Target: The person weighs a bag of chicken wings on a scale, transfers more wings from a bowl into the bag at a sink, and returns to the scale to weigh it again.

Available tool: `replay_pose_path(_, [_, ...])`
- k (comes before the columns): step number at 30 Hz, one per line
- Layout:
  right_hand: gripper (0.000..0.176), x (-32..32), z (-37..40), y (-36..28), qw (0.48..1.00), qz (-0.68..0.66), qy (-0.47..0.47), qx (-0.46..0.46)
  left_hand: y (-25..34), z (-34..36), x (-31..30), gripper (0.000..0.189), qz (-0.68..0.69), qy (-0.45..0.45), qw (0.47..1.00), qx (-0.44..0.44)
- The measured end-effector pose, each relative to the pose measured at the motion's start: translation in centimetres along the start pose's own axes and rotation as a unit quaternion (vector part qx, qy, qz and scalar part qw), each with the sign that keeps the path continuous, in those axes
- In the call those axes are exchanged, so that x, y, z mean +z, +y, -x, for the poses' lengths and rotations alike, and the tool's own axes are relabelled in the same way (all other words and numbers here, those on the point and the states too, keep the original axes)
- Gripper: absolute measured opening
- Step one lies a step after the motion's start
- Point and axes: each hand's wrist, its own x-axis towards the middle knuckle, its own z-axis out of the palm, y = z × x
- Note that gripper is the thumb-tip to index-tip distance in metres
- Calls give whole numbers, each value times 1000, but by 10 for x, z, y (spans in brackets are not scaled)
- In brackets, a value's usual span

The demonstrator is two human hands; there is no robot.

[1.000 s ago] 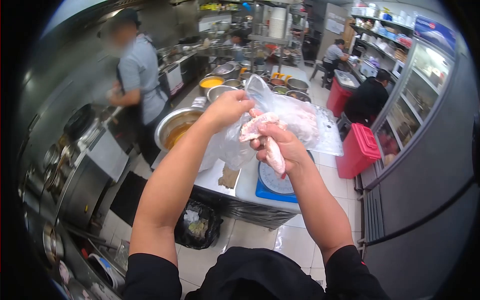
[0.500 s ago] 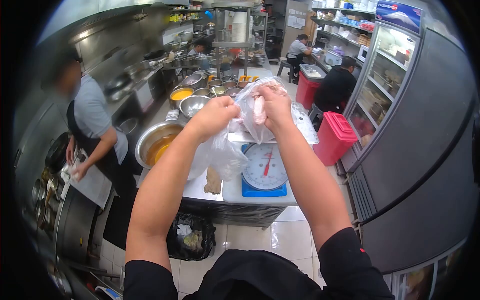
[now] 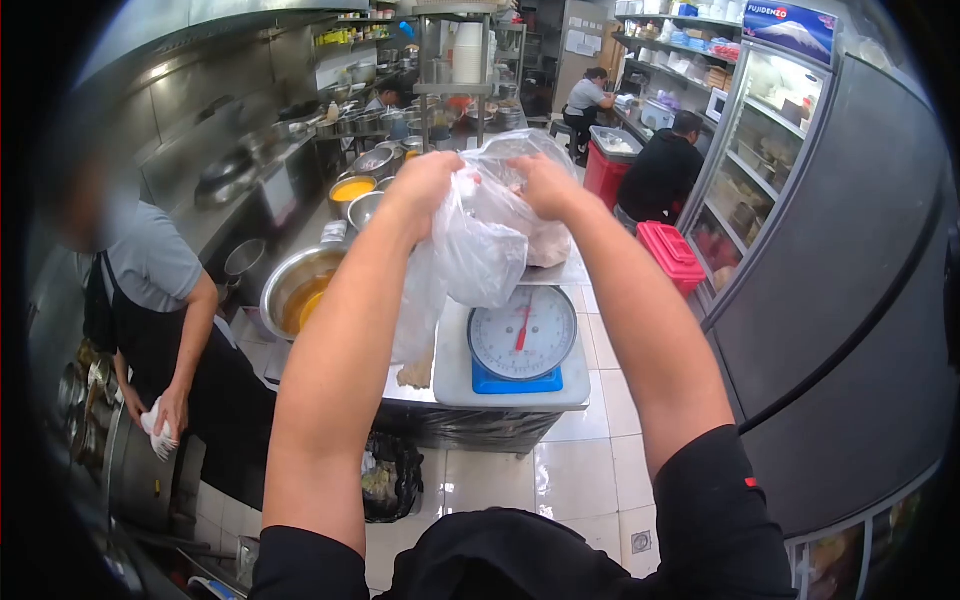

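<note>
My left hand [image 3: 428, 185] is closed on the gathered edge of a clear plastic bag [image 3: 480, 245], which hangs over the scale. My right hand [image 3: 543, 187] is at the bag's mouth, its fingers bent and partly hidden by the plastic; what they grip cannot be made out. Pale raw meat [image 3: 548, 243] shows below my right hand, at the tray of the scale. Under the bag, the dial scale [image 3: 522, 333] with a blue base stands on a white board [image 3: 455, 375]. A brown scrap [image 3: 415, 372] lies beside the board.
Large steel bowl [image 3: 300, 290] with yellowish liquid to the left; pot of orange liquid [image 3: 352, 189] behind. A person in an apron [image 3: 165, 300] stands at left, others sit at the back. Red bin [image 3: 672, 255] and glass-door fridge [image 3: 765, 150] at right.
The pale meat that was in my right hand is now lower, by the tray. Both hands have shifted slightly, and the bag hangs wider. The person at left has leaned nearer.
</note>
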Motion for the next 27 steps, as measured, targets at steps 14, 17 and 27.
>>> replay_pose_path(14, [24,-93,-5,-15,980,-158,-122,9,32,17,-10,19,-494,83,856,123])
replay_pose_path(17, [26,-97,0,-16,975,-201,-95,-12,32,22,-7,22,-499,85,857,94])
replay_pose_path(27, [28,-123,16,-25,945,-314,-71,-62,18,20,-5,59,-480,68,872,61])
